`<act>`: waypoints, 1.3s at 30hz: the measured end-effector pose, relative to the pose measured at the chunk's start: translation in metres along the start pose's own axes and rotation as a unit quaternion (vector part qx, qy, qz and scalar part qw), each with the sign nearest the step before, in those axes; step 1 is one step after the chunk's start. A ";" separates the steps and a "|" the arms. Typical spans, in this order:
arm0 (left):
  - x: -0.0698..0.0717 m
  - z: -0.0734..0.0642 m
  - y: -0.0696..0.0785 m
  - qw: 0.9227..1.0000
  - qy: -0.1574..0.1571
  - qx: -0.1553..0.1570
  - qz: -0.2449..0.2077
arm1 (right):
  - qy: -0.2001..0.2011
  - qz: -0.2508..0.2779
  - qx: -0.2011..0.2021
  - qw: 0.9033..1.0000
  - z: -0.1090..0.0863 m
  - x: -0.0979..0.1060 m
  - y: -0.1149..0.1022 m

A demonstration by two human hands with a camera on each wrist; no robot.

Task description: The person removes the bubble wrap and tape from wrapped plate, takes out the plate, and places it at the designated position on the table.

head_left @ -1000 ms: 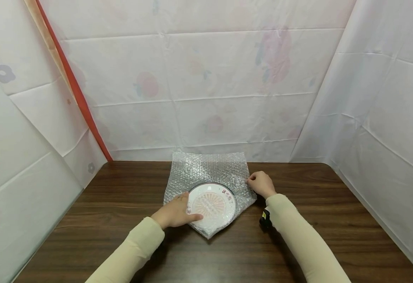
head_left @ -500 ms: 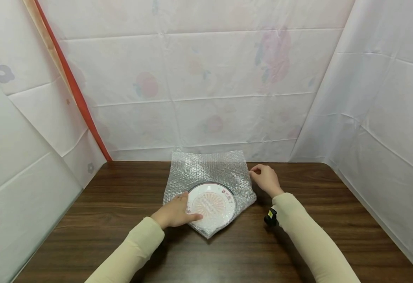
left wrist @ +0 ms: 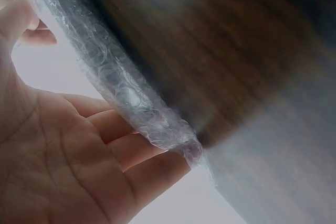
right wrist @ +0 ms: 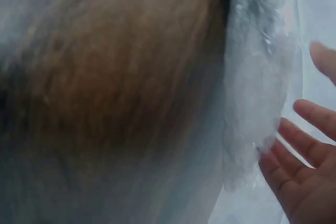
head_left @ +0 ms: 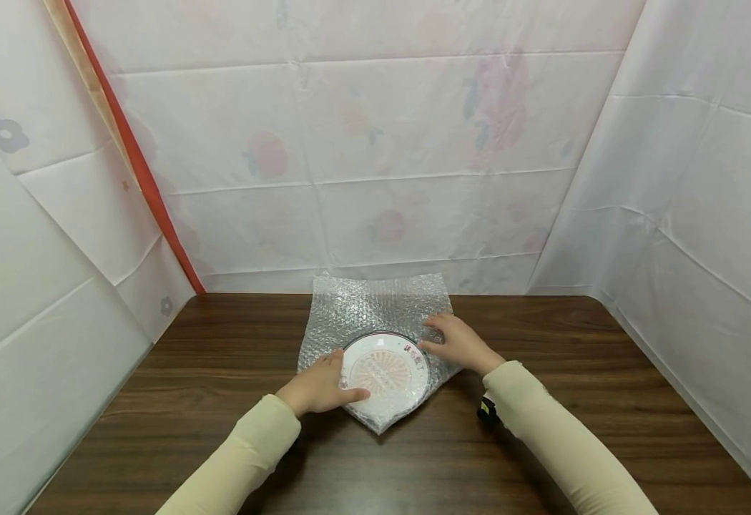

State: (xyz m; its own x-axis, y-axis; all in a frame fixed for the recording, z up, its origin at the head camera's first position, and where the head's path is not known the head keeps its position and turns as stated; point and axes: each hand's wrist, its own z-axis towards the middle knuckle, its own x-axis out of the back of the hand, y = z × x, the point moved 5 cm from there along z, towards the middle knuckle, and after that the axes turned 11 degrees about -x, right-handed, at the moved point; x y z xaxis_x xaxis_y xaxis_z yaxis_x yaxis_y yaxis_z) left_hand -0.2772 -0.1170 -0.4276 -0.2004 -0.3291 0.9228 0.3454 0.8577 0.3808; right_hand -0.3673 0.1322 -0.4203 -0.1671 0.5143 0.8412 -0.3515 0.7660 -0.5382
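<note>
A round white plate (head_left: 385, 372) with a pink sunburst centre and red lettering lies in a sheet of bubble wrap (head_left: 369, 304). Wrap is folded over the plate's near side and comes to a point at the front. My left hand (head_left: 316, 385) rests on the plate's left side, thumb across the wrapped face. In the left wrist view its fingers (left wrist: 136, 174) reach past the edge of the wrap with little bend. My right hand (head_left: 459, 343) is over the right part of the wrap, thumb and fingers spread beside the plate's rim; its fingers (right wrist: 286, 169) hold nothing.
The dark wooden table (head_left: 221, 357) carries the wrap near its back edge. A white patterned curtain (head_left: 375, 143) rises behind, with more white sheeting (head_left: 704, 179) at both sides. A small black wrist device (head_left: 488, 411) hangs under the right sleeve.
My right hand lets go of the wrap's right edge, moves off to the right, then comes back left over the wrap with its fingers spread. The left hand and plate stay still.
</note>
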 end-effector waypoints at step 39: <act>0.011 -0.001 -0.007 0.997 0.033 -0.045 -0.048 | -0.141 -0.080 -0.042 0.986 0.007 -0.036 -0.006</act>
State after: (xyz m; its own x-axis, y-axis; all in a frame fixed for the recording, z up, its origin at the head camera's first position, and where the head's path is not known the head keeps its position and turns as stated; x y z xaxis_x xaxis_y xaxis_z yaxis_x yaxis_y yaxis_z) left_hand -0.2805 -0.1270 -0.4196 -0.1759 -0.4359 0.8826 0.4092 0.7831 0.4683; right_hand -0.3656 0.1065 -0.4473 -0.3690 0.2655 0.8907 -0.3190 0.8639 -0.3897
